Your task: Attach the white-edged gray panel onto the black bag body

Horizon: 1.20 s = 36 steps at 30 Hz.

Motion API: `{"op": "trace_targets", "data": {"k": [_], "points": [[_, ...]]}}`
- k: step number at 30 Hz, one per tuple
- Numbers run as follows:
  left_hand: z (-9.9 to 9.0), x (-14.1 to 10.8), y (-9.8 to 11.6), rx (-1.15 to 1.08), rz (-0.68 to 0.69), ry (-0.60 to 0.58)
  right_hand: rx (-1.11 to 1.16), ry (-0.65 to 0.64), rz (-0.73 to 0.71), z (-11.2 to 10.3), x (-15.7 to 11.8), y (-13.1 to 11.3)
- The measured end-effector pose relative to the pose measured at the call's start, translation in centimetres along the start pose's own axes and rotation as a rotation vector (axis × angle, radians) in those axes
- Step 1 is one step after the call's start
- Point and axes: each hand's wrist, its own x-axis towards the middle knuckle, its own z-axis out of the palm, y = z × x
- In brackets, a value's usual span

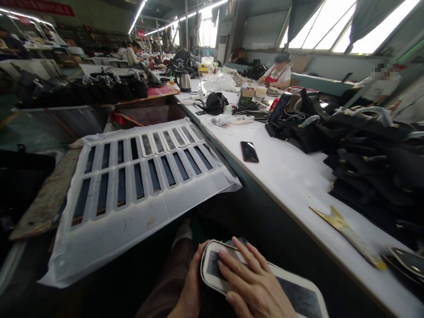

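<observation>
Low in the view, over my lap, is a long panel (300,295) with rounded corners, a cream border and a dark grey middle. My left hand (192,285) grips its left end, thumb along the edge and the other fingers mostly hidden behind it. Across the panel's face lies my right hand (253,278), fingers stretched out flat and pressing on it. To the left, a white-covered board (109,236) has two rows of long slots with dark insides. Several similar cream-edged panels (158,142) lie along the far row of this board.
A white worktable (278,176) runs along my right, its edge close to the board. On it are a phone (249,152), a yellow-and-white strip (347,236) and a heap of black bags (380,176). A kettle (184,81) stands farther back. Other people sit beyond the table.
</observation>
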Motion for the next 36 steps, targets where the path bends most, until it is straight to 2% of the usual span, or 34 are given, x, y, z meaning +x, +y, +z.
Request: {"op": "trace_targets", "data": {"k": [4,7,9,11,13,17,22,28,36], "points": [[-0.5,0.3,-0.3,0.030,0.047,-0.049,0.100,-0.211,0.102,0.7,1.2,-0.4],[-0.1,0.0,-0.3,0.024,0.062,-0.072,0.266,-0.339,0.169,0.2,2.0,-0.6],[0.3,-0.3,-0.1,0.041,0.071,-0.078,0.370,-0.377,0.169,-0.3,2.3,-0.5],[0.6,-0.5,0.2,0.093,0.091,-0.068,0.437,-0.358,0.177,-0.5,2.3,-0.3],[1.0,-0.7,0.5,0.132,0.096,-0.066,0.483,-0.287,0.199,-0.3,2.1,-0.2],[1.6,-0.8,1.1,0.129,0.060,-0.090,0.457,-0.166,0.258,0.4,2.6,-0.7],[1.5,-0.6,1.2,0.210,0.069,-0.033,0.389,-0.248,0.392,0.3,4.9,-2.3],[1.5,-1.2,1.3,0.224,0.097,-0.077,0.450,-0.331,0.450,-0.5,6.0,-2.5],[0.1,-0.6,1.4,0.171,0.036,-0.143,0.438,-0.206,0.478,-0.1,5.1,-2.6]]}}
